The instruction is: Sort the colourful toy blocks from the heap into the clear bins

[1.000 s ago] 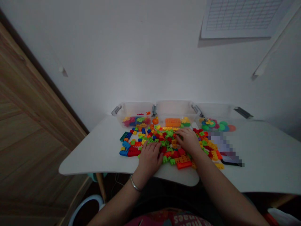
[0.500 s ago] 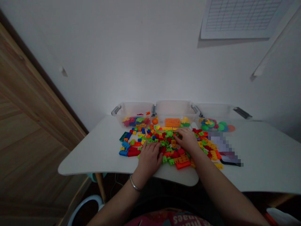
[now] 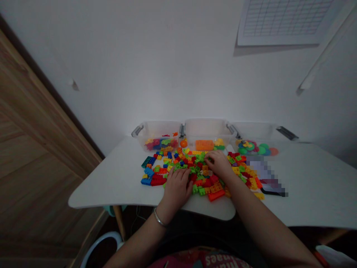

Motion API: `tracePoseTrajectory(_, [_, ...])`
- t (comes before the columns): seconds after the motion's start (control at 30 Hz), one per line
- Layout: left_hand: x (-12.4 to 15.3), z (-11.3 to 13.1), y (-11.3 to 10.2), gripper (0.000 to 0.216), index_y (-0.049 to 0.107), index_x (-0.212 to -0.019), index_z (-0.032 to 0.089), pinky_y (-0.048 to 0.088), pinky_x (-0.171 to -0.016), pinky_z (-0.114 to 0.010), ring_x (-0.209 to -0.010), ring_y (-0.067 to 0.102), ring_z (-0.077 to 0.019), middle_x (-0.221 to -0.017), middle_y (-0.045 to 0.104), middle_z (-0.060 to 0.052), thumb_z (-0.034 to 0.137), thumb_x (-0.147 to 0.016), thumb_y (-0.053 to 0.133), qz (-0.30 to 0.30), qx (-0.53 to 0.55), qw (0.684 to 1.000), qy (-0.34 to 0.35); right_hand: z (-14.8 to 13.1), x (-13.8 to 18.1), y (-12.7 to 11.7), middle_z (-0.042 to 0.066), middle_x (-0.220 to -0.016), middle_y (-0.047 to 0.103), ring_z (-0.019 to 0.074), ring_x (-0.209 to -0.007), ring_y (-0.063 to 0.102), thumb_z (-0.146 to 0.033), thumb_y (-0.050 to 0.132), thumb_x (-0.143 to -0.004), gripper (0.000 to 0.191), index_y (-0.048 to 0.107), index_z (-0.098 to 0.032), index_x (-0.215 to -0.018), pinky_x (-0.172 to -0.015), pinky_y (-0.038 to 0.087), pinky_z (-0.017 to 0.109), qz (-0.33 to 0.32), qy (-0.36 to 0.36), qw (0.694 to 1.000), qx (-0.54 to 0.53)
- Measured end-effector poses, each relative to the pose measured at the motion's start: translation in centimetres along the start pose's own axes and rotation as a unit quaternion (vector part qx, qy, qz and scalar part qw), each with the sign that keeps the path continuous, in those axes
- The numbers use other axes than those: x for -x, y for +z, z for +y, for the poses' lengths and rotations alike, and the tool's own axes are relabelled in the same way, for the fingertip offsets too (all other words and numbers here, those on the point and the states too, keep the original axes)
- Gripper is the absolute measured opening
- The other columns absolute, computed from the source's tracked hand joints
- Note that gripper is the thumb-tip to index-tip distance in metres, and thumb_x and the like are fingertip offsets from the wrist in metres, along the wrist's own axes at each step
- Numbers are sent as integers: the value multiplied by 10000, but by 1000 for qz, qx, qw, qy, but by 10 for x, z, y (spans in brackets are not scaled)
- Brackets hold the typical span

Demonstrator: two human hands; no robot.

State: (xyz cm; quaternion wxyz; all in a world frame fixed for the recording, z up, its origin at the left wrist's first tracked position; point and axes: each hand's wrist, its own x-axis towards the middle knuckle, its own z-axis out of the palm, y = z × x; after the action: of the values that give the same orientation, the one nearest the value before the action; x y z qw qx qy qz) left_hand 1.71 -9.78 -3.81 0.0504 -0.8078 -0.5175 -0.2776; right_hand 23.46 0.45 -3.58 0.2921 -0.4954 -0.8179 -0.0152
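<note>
A pile of toy building bricks (image 3: 206, 182) in green, red, orange, yellow and blue covers the middle of the table. My left hand (image 3: 178, 186), with a silver bangle on its wrist, lies on the pile's near left part, its fingers stretched out and apart, holding nothing I can see. Over the middle of the pile, my right hand (image 3: 219, 163) has its thumb and fingers curled towards each other, beside light green bricks (image 3: 200, 158). What sits between those fingertips, if anything, is too small to tell.
Behind the pile stand three clear bins: a left bin (image 3: 160, 130) with mixed pieces, a middle bin (image 3: 206, 128) holding an orange block, and a right bin (image 3: 253, 130) with round pieces. A pixelated flat object (image 3: 264, 175) lies right of the pile on the white table (image 3: 312, 186).
My right hand has shifted very slightly left and its fingers have curled a little more among the bricks. My left hand stays in place.
</note>
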Motion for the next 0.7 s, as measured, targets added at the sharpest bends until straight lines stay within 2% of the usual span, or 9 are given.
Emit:
tracePoseTrajectory(0.43, [0,0,1,346,596,-1204,170,335,-1113,-543,-1098,612,-270,-1171,682,-101,254,-872,545,5,2,1000,-1,6,0,5,44,-943,721,212,-947,594,-221,574,-845,104,677,-218,-833,-886,420,359,8,10,999,-36])
tracePoseTrajectory(0.5, [0,-1,1,345,595,-1205,171,334,-1113,-543,-1100,612,-270,-1173,682,-101,255,-874,541,5,3,1000,1,6,1,5,52,-934,715,219,-936,594,-219,551,-848,111,662,-212,-848,-882,427,363,28,18,998,-45])
tracePoseTrajectory(0.7, [0,-1,2,348,592,-1203,161,339,-1108,-552,-1102,612,-272,-1172,681,-109,256,-871,550,1,1,1000,-2,5,5,1,91,-975,692,238,-960,599,-240,478,-859,125,600,-216,-865,-896,451,399,146,35,983,-102])
